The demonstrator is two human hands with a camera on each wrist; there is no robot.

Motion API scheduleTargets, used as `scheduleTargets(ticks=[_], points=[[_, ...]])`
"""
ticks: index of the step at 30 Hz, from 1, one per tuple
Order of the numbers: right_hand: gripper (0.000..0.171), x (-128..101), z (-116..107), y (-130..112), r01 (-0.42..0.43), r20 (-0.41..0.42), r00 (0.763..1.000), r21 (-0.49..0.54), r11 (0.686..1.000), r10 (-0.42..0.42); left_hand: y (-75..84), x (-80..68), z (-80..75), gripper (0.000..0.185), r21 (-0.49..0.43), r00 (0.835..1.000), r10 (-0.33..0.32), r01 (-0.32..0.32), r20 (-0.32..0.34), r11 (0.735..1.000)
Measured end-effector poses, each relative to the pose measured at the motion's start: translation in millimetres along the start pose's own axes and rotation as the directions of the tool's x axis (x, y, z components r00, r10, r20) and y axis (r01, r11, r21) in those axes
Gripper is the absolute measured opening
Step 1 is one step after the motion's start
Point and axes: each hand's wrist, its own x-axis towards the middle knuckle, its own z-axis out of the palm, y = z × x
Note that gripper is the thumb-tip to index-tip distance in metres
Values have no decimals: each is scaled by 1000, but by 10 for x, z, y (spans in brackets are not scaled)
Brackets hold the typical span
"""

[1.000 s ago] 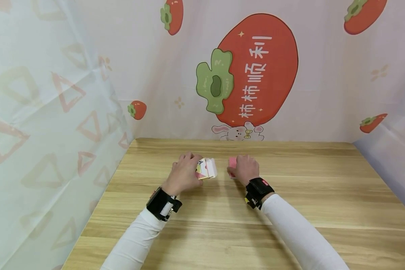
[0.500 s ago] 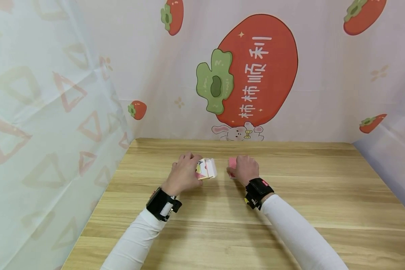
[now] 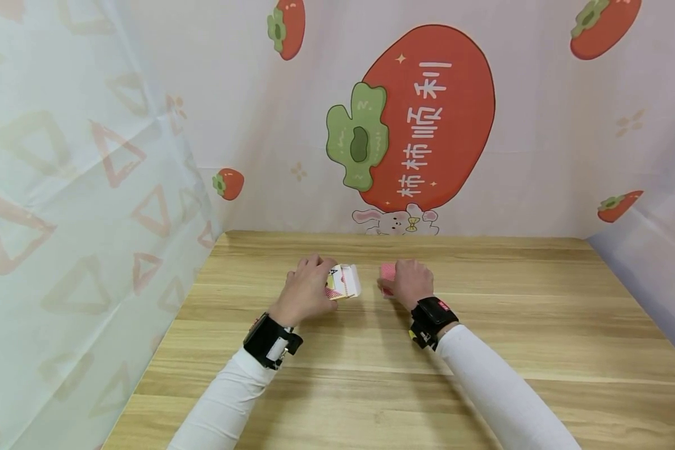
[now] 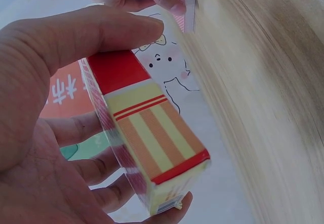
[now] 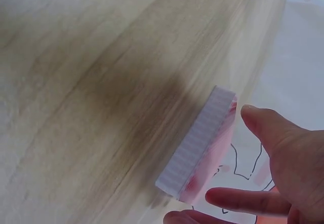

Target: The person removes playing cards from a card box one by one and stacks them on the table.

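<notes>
My left hand (image 3: 309, 287) grips a playing-card box (image 4: 152, 127), thumb over one side and fingers behind it. Its white flap end (image 3: 350, 280) points right in the head view and stands open. Yellow, red and striped sides show in the left wrist view. My right hand (image 3: 412, 281) is over a deck of playing cards (image 5: 200, 150) with pink backs and white edges, lying on the table. In the right wrist view its thumb and fingers are spread around the deck, with narrow gaps at the thumb tip and index fingertip.
The wooden table (image 3: 337, 387) stretches around both hands. A white cloth backdrop (image 3: 270, 112) with persimmon and rabbit prints hangs right behind the table's far edge, and another printed cloth (image 3: 90, 219) hangs at the left side.
My right hand has shifted very slightly to the right over the deck. The left hand and the card box have stayed in place.
</notes>
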Motion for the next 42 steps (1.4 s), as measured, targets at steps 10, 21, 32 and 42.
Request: scheduleTargets(ticks=[10,21,32,42], points=[[52,-98,-208,81,20,13,1000,26,999,-20,70,49,30,77,-9,1000,-3,3,11,1000],[16,-297,-568,-7,337,-141,942,400,853,-306,148,104,54,71,23,998,51,-52,24,998],[12,-440,-747,-182,509,-142,844,518,687,-517,238,42,59,68,44,993,106,-107,43,993],[6,-505,-699,-187,497,-112,846,522,693,-522,279,-43,73,68,9,992,124,-124,38,992]])
